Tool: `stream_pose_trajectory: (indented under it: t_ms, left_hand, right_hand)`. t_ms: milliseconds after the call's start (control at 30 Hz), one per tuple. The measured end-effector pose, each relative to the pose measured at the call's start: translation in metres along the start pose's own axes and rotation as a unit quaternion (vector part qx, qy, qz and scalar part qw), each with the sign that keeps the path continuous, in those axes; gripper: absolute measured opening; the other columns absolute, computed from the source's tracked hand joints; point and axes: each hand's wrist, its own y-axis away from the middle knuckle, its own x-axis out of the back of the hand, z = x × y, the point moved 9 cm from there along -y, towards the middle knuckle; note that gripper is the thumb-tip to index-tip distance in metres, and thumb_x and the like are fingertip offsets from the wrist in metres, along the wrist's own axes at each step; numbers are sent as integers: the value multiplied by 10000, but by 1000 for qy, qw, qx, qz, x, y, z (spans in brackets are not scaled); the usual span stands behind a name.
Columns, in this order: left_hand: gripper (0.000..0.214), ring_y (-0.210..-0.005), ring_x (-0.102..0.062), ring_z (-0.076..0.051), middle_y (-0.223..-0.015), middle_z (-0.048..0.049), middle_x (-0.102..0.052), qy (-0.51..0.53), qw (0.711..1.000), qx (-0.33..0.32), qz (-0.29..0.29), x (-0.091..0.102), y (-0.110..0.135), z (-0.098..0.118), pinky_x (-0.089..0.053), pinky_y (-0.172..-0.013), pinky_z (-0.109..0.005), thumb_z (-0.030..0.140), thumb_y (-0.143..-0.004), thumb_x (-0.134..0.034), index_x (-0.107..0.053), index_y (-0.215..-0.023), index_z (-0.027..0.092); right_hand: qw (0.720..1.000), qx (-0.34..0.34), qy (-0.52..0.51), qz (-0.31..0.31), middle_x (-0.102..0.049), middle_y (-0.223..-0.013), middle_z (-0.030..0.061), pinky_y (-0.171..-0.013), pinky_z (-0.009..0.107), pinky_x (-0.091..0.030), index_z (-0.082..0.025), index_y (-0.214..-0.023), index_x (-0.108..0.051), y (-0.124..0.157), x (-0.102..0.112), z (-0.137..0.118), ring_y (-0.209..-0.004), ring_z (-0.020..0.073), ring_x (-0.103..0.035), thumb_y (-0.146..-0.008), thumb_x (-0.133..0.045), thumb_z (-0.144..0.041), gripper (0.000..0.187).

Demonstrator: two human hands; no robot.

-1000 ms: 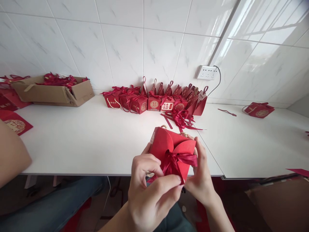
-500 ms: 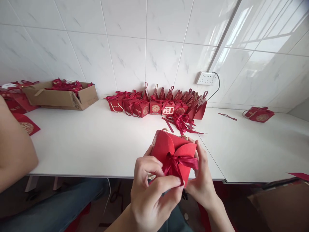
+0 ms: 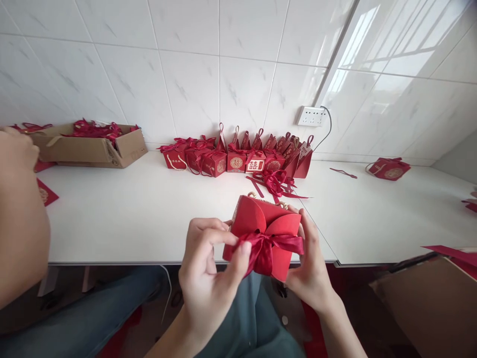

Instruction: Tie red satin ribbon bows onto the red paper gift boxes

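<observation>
A red gift box with curved top flaps is held above the front edge of the white table. A dark red ribbon is tied in a bow across its front. My left hand pinches the left end of the ribbon between thumb and fingers. My right hand grips the box's right side, thumb on the flap.
A row of finished red gift boxes lines the tiled wall, with loose ribbons in front. A cardboard box of ribbons stands at the back left. Another person's arm is at the left. One red box lies at the right.
My left hand has moved leftward, pulling the ribbon end out to the left of the box. The box is held slightly higher and more level.
</observation>
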Motion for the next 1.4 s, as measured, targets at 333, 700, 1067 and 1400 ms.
stream_pose_trajectory:
  t_ms: [333, 700, 1067, 1400]
  left_hand:
    - [168, -876, -526, -154, -843, -12, -439, -58, 988, -137, -36, -6, 10, 40, -530, -817, -356, 49, -758, -616, -583, -811, 205]
    - [225, -913, -516, -163, -860, -9, -416, -70, 979, -179, -69, -11, 17, 54, -516, -913, -414, -1, -720, -609, -606, -805, 208]
    - [194, -935, -530, -163, -864, -13, -432, -50, 983, -170, -51, -7, 18, 57, -522, -915, -392, 20, -737, -612, -595, -799, 204]
    - [145, -710, -550, -106, -778, 5, -487, 21, 986, 142, -89, -10, -7, -39, -537, -644, -215, 236, -826, -558, -506, -699, 191]
  right_hand:
    - [999, 0, -40, 6, -259, -1463, 94, -948, 416, -502, -360, -1461, -100, 4, 0, -2, -1358, 287, -295, -758, -704, -225, 937]
    - [999, -4, -37, 17, -255, -1475, 84, -910, 386, -528, -352, -1462, -105, 9, 6, -4, -1355, 284, -290, -742, -717, -214, 954]
    - [999, -4, -24, 21, -278, -1459, 85, -895, 384, -535, -360, -1460, -110, 11, 9, -9, -1348, 283, -303, -756, -711, -253, 931]
    - [994, -68, -61, 52, -270, -1485, 95, -926, 417, -507, -348, -1452, -166, 9, 32, 16, -1302, 302, -392, -626, -815, -338, 1050]
